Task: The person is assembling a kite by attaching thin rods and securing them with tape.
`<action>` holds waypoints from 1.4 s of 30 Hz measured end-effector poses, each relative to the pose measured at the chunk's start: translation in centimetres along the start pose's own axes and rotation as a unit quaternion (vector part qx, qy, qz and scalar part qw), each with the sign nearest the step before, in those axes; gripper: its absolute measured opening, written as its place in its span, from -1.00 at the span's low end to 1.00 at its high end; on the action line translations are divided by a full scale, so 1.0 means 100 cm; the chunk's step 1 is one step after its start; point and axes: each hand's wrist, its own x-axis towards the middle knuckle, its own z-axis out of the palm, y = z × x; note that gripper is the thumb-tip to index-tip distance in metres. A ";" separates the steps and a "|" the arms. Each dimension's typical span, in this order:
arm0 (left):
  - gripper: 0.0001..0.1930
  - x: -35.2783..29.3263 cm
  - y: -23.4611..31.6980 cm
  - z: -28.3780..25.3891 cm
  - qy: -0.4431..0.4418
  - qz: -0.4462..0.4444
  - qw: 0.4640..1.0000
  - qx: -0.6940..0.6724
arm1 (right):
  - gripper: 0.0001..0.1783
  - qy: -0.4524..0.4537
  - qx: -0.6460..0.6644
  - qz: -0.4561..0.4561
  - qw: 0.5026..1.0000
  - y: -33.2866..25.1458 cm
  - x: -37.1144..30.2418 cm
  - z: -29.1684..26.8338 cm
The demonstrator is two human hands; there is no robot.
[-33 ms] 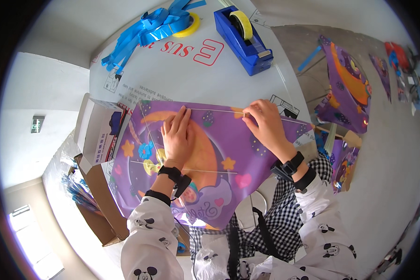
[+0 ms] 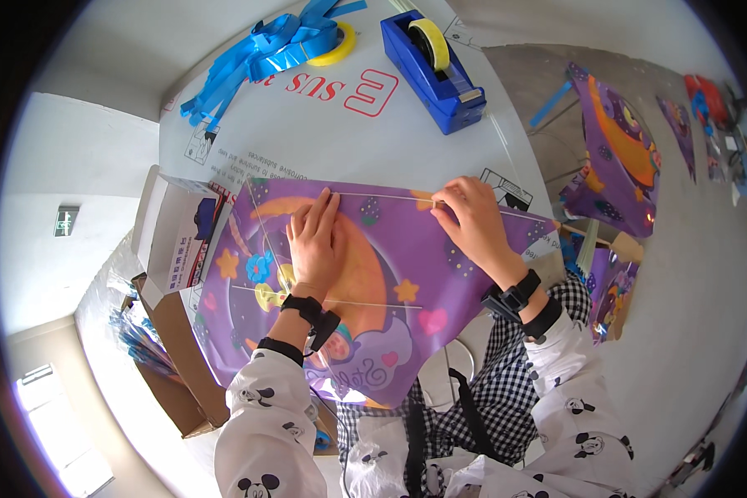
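Note:
A purple kite printed with an orange moon, stars and hearts lies over the near part of the table, its near end hanging toward my lap. One thin white rod runs along its far edge. Another thin rod crosses the middle. My left hand rests with fingers stretched out on the sheet, fingertips touching the far edge by the rod. To its right, my right hand is closed in a pinch on the rod at that edge; its fingertips partly hide the spot.
Blue strips lie beside a yellow tape roll at the table's far left. A blue tape dispenser stands far right. Left are a white box and a cardboard box. Another purple kite is at the right.

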 end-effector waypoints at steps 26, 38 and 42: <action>-0.58 0.000 0.000 -0.001 -0.002 -0.001 1.000 0.005 | -0.46 -0.023 -0.001 0.020 1.000 -0.004 -0.006 -0.017; -0.54 -0.001 -0.001 -0.003 -0.009 -0.007 1.000 -0.011 | -0.48 -0.017 0.000 0.073 0.997 -0.013 -0.022 -0.094; -0.46 0.001 -0.001 -0.023 -0.017 -0.041 0.993 -0.109 | -0.51 -0.039 -0.027 0.077 0.996 -0.018 -0.031 -0.114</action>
